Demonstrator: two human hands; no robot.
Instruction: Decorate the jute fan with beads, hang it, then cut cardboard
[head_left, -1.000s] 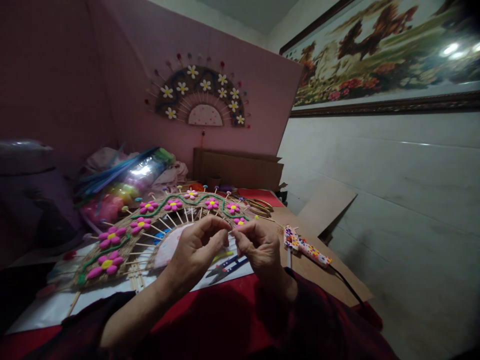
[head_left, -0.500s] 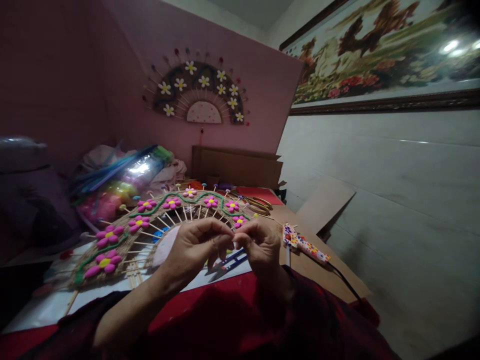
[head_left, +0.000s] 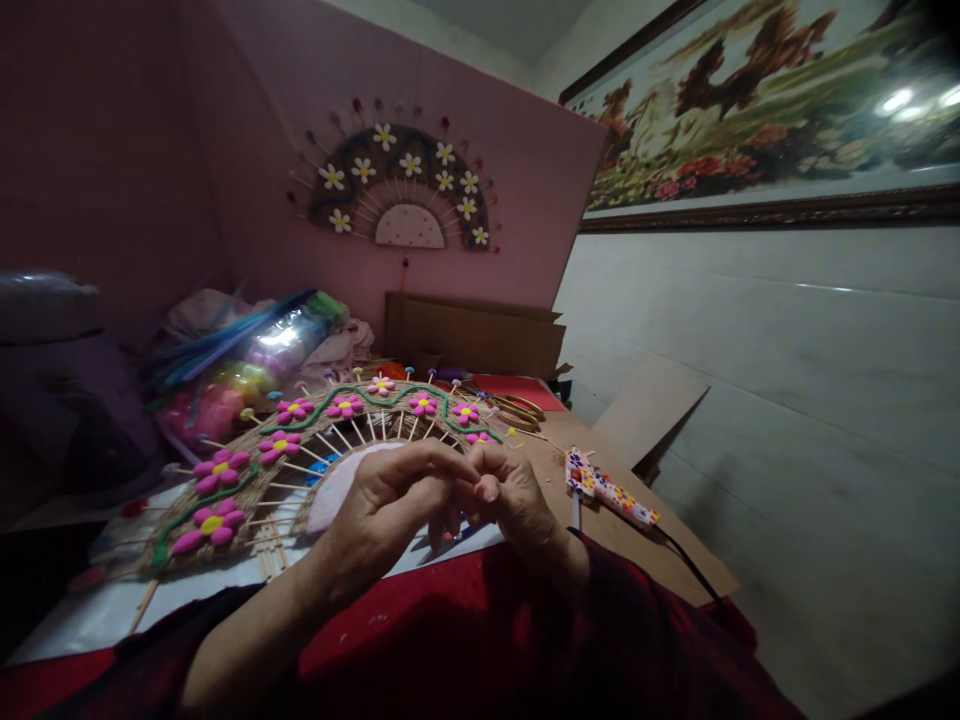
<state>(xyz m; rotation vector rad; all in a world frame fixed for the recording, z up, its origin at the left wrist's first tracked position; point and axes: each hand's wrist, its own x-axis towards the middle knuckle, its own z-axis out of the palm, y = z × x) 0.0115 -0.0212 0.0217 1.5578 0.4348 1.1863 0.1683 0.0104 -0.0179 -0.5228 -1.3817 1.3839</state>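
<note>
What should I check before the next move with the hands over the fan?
1. Left hand and right hand meet at the fingertips: ok.
2. What the fingertips pinch: cannot tell, too small and hidden.
3. Fan lies flat on the white sheet, pink flowers facing up: ok.
4. Both hands held above the fan, not pressing on it: ok.
5. Glue gun lies to the right, apart from the right hand, cord trailing off: ok.
6. Scissors mostly hidden behind the hands: cannot tell.
</note>
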